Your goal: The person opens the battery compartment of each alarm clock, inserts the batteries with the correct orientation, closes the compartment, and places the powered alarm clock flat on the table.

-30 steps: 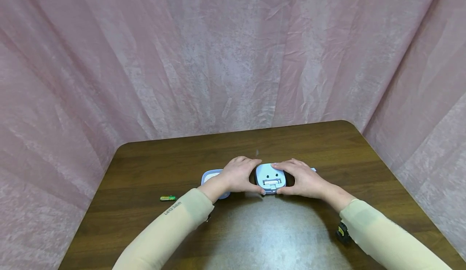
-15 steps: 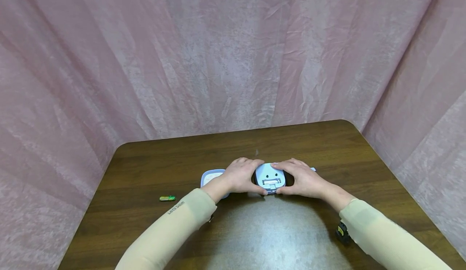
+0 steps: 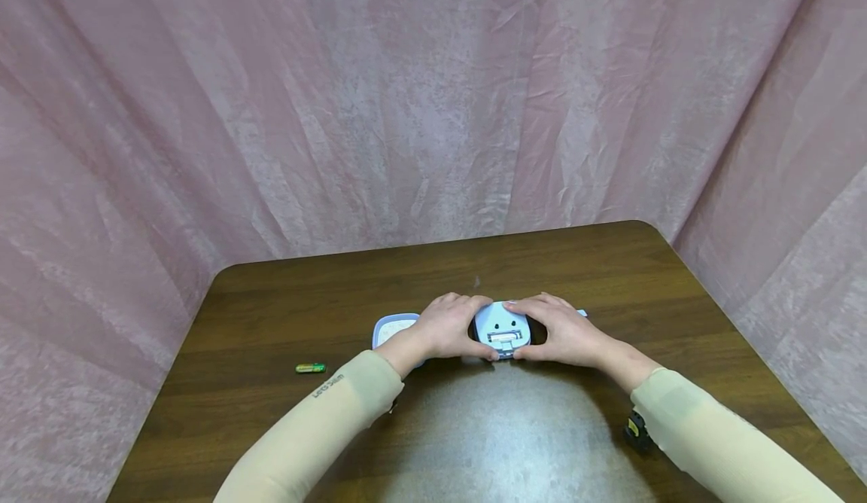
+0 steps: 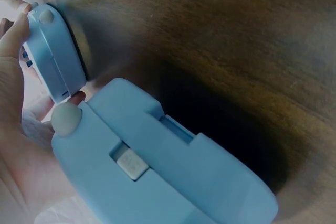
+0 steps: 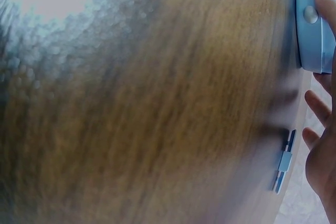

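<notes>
A light blue rounded-square alarm clock (image 3: pixel 494 313) lies back up on the table, its battery compartment uncovered and two dark knobs showing. From the left side, my left hand (image 3: pixel 450 328) grips it, fingers at the far edge and thumb at the near edge. My right hand (image 3: pixel 558 333) holds the opposite side in the same way. The left wrist view shows this clock (image 4: pixel 58 56) from its side, with a grey round foot. Under my left wrist is a second blue clock (image 4: pixel 157 161) with a grey button; its white face (image 3: pixel 391 330) is partly hidden by the arm.
A green battery (image 3: pixel 310 368) lies on the brown wooden table (image 3: pixel 271 307) at the left. Behind my right hand a small pale blue piece (image 3: pixel 582 313) pokes out; the right wrist view shows it as a slim cover (image 5: pixel 284 162). Pink curtains (image 3: pixel 433 111) hang behind the table.
My left hand has shifted slightly right, closer around the clock's left side, uncovering more of the second clock's face. My right hand and the clock have hardly moved.
</notes>
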`<action>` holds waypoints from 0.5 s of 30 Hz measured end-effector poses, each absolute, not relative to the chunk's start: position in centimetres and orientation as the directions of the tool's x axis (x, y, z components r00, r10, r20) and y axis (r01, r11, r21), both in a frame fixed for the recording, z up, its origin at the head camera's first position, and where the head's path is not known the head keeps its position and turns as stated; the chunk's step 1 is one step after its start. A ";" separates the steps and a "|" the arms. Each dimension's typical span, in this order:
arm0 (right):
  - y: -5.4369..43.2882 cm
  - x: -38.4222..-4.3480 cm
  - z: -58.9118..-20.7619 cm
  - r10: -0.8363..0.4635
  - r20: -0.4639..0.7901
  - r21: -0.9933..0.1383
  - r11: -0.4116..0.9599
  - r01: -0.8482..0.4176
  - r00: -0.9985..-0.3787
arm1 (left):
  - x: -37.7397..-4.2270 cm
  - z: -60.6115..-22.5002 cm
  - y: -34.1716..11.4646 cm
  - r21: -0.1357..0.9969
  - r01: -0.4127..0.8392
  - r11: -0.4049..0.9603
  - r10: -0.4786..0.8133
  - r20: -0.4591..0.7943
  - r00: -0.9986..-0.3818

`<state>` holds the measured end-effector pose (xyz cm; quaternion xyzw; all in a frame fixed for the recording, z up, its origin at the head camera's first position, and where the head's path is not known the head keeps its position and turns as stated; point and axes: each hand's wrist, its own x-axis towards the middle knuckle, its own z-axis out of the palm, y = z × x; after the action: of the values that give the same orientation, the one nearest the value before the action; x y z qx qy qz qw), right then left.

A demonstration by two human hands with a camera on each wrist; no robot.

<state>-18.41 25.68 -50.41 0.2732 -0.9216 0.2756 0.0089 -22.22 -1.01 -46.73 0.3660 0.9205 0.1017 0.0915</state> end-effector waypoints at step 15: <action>25.6 -18.4 -50.2 -0.508 0.160 -0.493 0.702 -0.514 -0.846 | -22.1 -46.3 -1.0 0.330 0.608 0.723 0.673 -0.137 -0.726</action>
<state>-18.41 25.63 -50.18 0.2770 -0.9225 0.2689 0.0059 -22.14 -1.03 -46.33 0.3482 0.9197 0.1320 0.1247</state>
